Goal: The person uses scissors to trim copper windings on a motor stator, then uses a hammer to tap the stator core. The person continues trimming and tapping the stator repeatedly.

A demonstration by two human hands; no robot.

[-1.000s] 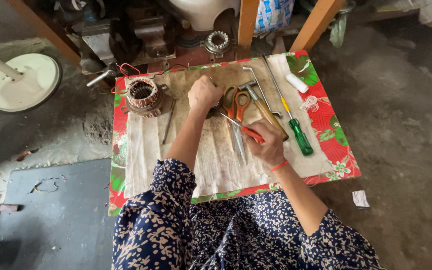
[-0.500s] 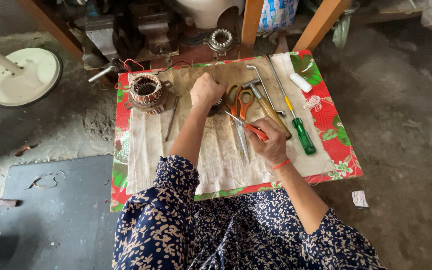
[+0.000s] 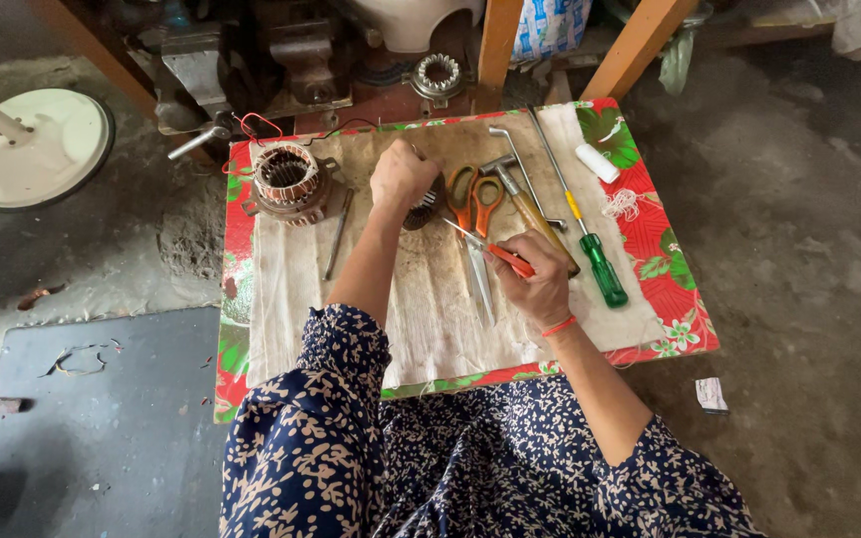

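My left hand (image 3: pixel 401 177) is closed over a small dark toothed metal part (image 3: pixel 421 210) on the low table (image 3: pixel 670 299). My right hand (image 3: pixel 533 277) grips a thin red-handled tool (image 3: pixel 502 255) whose metal tip points toward that part. Orange-handled scissors (image 3: pixel 472 199) lie just right of my left hand, their blades running toward me. A wooden-handled hammer (image 3: pixel 520 194) and a green-handled screwdriver (image 3: pixel 590 249) lie beside my right hand. A copper-wound motor stator (image 3: pixel 287 179) sits at the table's far left corner.
A cream cloth (image 3: pixel 430 319) covers the red flowered tabletop. A thin metal rod (image 3: pixel 338 234) lies near the stator, a white spool (image 3: pixel 598 162) at the far right. A bench vise (image 3: pixel 196 75), a white round fan base (image 3: pixel 32 144), another stator ring (image 3: pixel 438 75) and wooden legs (image 3: pixel 495 45) stand beyond.
The view has shifted slightly; my hands stay in place on the dark part and the red-handled tool, with little visible movement.
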